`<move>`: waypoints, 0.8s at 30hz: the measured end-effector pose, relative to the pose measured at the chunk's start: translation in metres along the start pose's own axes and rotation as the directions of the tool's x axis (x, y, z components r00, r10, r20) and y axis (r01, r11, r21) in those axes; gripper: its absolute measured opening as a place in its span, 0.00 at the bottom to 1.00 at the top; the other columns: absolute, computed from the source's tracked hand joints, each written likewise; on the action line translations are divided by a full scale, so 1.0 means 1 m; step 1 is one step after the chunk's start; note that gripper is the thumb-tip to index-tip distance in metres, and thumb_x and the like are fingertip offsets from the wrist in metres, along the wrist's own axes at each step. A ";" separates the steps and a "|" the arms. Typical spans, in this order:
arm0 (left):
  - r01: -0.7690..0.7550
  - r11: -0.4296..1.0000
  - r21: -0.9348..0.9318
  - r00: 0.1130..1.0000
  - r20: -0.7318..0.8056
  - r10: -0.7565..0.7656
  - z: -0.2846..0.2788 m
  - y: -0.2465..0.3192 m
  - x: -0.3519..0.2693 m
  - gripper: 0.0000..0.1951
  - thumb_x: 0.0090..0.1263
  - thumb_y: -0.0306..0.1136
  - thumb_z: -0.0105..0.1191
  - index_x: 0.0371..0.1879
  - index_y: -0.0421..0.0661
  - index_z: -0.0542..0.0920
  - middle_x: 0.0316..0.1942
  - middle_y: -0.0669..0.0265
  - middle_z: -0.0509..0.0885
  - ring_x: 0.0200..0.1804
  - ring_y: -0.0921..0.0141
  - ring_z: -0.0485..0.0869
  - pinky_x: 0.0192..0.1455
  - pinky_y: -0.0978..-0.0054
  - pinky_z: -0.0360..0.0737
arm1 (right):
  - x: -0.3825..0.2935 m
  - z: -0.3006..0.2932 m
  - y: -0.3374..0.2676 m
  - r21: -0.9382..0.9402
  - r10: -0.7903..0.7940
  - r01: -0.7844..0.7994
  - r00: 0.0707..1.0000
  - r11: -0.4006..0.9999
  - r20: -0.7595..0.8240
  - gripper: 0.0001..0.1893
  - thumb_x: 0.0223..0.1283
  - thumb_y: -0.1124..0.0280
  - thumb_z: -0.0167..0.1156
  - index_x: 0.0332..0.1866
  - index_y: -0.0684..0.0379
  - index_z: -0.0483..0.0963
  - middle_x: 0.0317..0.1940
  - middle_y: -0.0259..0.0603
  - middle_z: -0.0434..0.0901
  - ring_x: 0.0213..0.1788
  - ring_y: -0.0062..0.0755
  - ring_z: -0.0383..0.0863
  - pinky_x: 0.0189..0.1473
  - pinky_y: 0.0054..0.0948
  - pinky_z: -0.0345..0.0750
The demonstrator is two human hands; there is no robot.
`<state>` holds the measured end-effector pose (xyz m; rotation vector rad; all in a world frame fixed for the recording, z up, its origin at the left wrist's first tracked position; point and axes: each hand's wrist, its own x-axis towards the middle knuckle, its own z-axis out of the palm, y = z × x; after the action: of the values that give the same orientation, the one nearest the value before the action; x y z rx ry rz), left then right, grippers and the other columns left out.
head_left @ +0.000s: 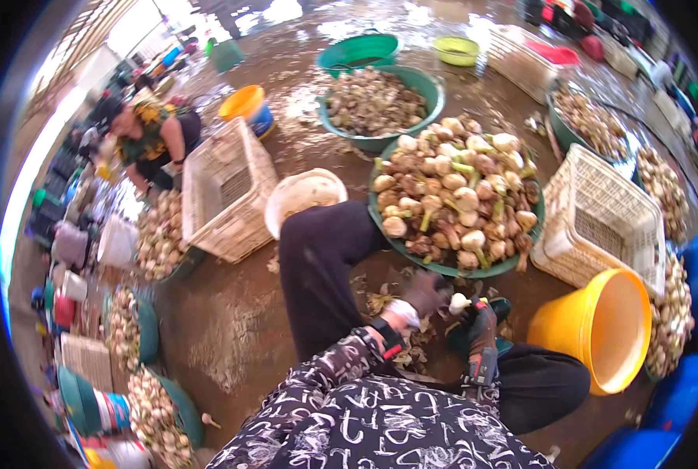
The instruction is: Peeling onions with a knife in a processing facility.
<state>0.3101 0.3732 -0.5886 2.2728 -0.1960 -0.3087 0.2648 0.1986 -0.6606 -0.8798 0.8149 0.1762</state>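
Both my hands wear dark gloves, low between my bent legs and just below a green tub (472,273) heaped with garlic bulbs (466,199). A peeled white garlic bulb (459,303) lies between them, at the fingers of my right hand (481,328). Something small with green and red parts shows at those fingertips, too small to name. My left hand (426,293) is blurred, just left of the bulb; whether it grips anything cannot be made out. Loose garlic skins (416,346) lie on the floor beneath.
A yellow bucket (589,331) and a white plastic crate (604,217) stand at the right. A white basin (305,196) and another crate (228,190) sit at the left. Beyond is a green tub of garlic skins (378,102). A co-worker (152,132) bends over garlic at far left.
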 end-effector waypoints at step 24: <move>-0.159 0.948 -0.274 0.986 -0.086 0.141 -0.049 0.028 -0.001 0.30 0.45 0.47 0.71 0.43 0.41 0.77 0.37 0.63 0.81 0.38 0.70 0.80 0.42 0.74 0.77 | -0.047 0.086 -0.030 -0.230 -0.429 0.464 0.884 0.855 0.187 0.21 0.59 0.50 0.59 0.28 0.61 0.79 0.18 0.24 0.71 0.18 0.12 0.64 0.20 0.18 0.61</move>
<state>0.3216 0.3907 -0.5361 1.9712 -0.2727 -0.1699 0.2941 0.2515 -0.5779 -1.2804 0.4488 -0.0709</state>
